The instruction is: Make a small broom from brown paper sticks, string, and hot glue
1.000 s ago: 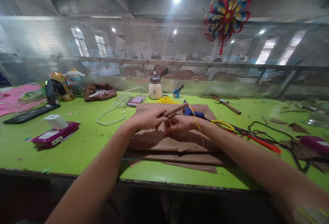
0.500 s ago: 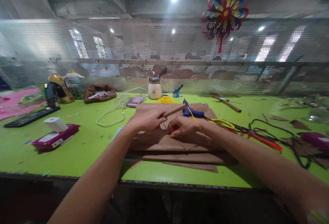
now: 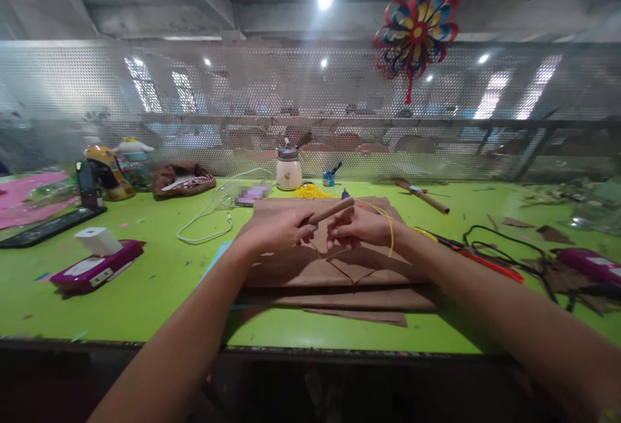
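My left hand [image 3: 284,229] is closed around a thin brown paper tube [image 3: 332,211], which slants up to the right. Close beside it, my right hand [image 3: 356,226] has its fingers curled in a pinch on a thin yellow string [image 3: 391,235]. That string arcs over the back of my right wrist, and a fine strand dips between the two hands. Both hands are just above a stack of folded brown paper [image 3: 310,274]. Behind my right hand, only the tip of a blue glue gun [image 3: 345,195] shows.
Yellow string [image 3: 313,190] lies piled near a white jar [image 3: 289,171] and a small blue pot [image 3: 328,178]. Orange-handled pliers [image 3: 495,264] and black cable are at right. A purple power strip [image 3: 97,271] with a white charger sits left. Another brown stick [image 3: 431,202] lies back right.
My right hand has lifted off the paper and moved up and right, drawing the string along. It now covers most of the glue gun. My left hand keeps the paper tube; the view shifted slightly.
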The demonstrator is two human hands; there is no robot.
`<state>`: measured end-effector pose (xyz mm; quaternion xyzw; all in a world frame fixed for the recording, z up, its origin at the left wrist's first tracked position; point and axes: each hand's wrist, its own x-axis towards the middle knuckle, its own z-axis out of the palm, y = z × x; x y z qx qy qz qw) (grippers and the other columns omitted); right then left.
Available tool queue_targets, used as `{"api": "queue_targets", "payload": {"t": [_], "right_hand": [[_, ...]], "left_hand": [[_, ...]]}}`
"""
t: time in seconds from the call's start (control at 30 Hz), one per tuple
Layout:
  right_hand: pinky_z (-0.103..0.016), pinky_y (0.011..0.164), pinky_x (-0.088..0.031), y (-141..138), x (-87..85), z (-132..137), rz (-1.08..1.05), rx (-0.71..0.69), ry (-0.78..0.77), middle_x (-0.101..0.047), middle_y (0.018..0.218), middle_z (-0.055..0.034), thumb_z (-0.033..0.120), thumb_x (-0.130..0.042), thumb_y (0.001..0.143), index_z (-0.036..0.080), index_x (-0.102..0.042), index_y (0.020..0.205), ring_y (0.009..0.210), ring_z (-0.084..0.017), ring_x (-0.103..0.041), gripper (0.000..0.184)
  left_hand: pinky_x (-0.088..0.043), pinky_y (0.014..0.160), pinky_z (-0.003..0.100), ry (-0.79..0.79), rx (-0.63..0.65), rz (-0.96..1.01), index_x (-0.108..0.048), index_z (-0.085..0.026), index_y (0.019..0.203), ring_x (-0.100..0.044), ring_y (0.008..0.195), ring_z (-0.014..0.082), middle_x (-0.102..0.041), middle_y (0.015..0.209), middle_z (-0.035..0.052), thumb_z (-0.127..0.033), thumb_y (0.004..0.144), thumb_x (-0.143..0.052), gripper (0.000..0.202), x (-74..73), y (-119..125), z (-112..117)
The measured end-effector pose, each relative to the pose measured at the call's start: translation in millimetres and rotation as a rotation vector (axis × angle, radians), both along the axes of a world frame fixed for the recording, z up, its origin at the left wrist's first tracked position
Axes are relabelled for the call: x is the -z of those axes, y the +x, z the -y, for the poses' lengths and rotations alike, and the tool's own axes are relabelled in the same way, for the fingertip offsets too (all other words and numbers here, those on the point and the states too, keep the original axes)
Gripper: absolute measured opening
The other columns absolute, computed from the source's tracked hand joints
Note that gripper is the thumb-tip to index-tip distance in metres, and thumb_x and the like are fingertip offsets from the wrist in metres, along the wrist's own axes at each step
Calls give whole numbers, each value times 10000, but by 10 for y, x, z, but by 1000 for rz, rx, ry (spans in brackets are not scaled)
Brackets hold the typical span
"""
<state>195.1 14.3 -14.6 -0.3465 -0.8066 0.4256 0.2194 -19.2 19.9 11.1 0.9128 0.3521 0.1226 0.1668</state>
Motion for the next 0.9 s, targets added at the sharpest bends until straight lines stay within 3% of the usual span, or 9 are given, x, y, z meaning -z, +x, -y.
{"api": "queue_targets", "payload": {"t": [0.1,0.23,0.4,0.47,0.57,0.63,0.8,0.9], "right_hand": [[-189,429,-344,46,59,6,-175,47,-222,-575,583,1,243,-576,761,120,-574,688,455,-54,-445,143],[-193,419,-308,58,117,-22,-249,143,-234,-514,539,32,249,-648,714,111,-602,694,453,-49,-413,147],[-188,445,-315,-3,79,36,-194,-13,-229,-552,637,22,303,-658,730,115,-658,979,509,-52,-421,312],[-181,437,-302,-68,76,83,-151,-57,-279,-575,693,16,310,-696,700,139,-656,1005,525,-50,-425,352],[-188,419,-273,-129,77,119,-113,-27,-350,-550,606,24,314,-723,671,112,-667,776,481,-43,-389,234],[-194,429,-288,-90,54,107,-157,11,-307,-524,551,29,307,-708,688,104,-641,683,463,-45,-381,213],[-192,421,-297,268,-104,97,-160,45,-257,-617,662,-22,344,-623,766,105,-647,767,449,-44,-387,241],[-189,407,-263,519,-185,180,-91,92,-221,-585,583,-4,376,-583,796,110,-646,772,426,-47,-372,275]], "left_hand": [[-413,681,282,-51,12,-1,-555,-186,1143,-536,772,164,-619,904,55,-337,860,-394,359,-20,14,48],[-419,659,287,-117,1,-51,-559,-173,1147,-545,713,161,-626,832,50,-364,879,-362,383,-46,11,75],[-400,849,313,65,18,78,-534,-225,1205,-525,999,194,-593,1146,58,-413,894,-365,400,-103,18,92],[-385,888,311,81,42,104,-533,-220,1203,-510,1039,192,-582,1178,54,-407,893,-377,393,-119,25,107],[-400,849,303,70,50,97,-560,-207,1159,-529,967,184,-610,1105,49,-412,895,-372,383,-128,28,125],[-415,763,290,57,33,65,-594,-196,1092,-539,851,172,-631,983,43,-437,894,-359,390,-123,21,125],[-386,651,267,24,-21,-31,-613,-189,1038,-524,729,157,-626,855,28,-467,871,-385,396,-93,21,115],[-368,632,258,39,-46,-84,-618,-193,1006,-522,714,157,-632,844,26,-448,870,-385,370,-82,74,160]]}}
